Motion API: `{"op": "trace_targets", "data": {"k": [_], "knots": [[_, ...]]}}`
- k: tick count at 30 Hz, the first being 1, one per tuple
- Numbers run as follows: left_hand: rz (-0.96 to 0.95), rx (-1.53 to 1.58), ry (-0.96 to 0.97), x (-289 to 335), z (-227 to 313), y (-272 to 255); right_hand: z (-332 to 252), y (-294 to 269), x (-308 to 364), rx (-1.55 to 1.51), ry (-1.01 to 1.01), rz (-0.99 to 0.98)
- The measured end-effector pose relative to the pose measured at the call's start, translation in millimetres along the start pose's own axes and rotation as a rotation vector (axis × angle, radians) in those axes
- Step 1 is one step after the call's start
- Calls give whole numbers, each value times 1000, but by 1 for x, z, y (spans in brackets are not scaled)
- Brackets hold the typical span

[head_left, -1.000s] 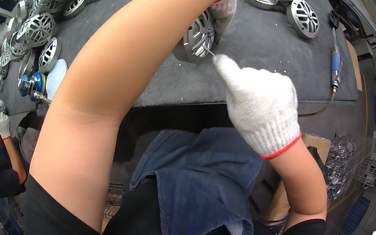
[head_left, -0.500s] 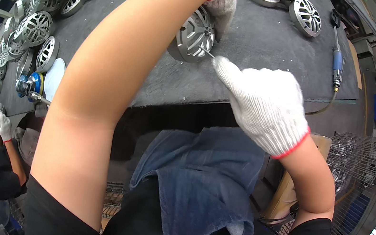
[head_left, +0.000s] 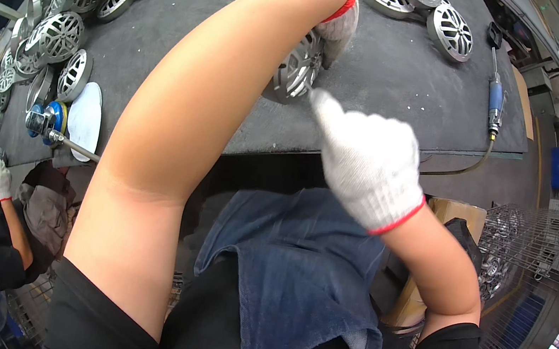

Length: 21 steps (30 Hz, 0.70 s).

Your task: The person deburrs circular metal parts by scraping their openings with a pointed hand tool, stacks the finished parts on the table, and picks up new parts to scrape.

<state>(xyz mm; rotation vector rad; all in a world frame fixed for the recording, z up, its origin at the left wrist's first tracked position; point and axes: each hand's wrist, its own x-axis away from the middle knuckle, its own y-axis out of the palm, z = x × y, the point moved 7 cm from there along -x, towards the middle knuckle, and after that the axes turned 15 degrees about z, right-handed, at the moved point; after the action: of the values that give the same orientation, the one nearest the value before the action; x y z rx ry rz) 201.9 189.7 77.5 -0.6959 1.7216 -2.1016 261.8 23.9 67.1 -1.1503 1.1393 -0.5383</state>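
right grip, curled round a thin tool, is nearer the slotted disc than before, keeping work there; left grip touches it, closure impossible to tell.

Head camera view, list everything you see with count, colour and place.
Spoked disc: one, silver, upper centre
Thin tool: one, metallic, beside that disc
Disc pile: too many to count, silver, upper left
Disc cluster: at least three, silver, upper right
Hosed hand tool: one, blue, right
Round-headed tool: one, blue, left
Flat pad: one, white, beside it
Table: one, dark grey, top
Wire basket: at least one, metallic, right
Apron: one, blue denim, lower centre
Co-worker: one, black-clothed, white-gloved, lower left
Forearms: two, bare, left and right
Left hand: one, white-gloved, at spoked disc
Right hand: one, white-gloved, holding thin tool
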Motion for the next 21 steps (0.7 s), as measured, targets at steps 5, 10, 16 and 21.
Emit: {"op": "trace_targets", "data": {"k": [5, 10, 16, 21], "knots": [[1, -25, 42, -8, 6, 0, -11, -7, 26, -31, 8, -47], [273, 16, -617, 62, -9, 4, -35, 8, 34, -146, -8, 22], [715, 187, -661, 131, -5, 17, -19, 10, 38, -298, 133, 7], [930, 453, -727, 175, -2, 32, -30, 15, 49, -790, 350, 102]]}}
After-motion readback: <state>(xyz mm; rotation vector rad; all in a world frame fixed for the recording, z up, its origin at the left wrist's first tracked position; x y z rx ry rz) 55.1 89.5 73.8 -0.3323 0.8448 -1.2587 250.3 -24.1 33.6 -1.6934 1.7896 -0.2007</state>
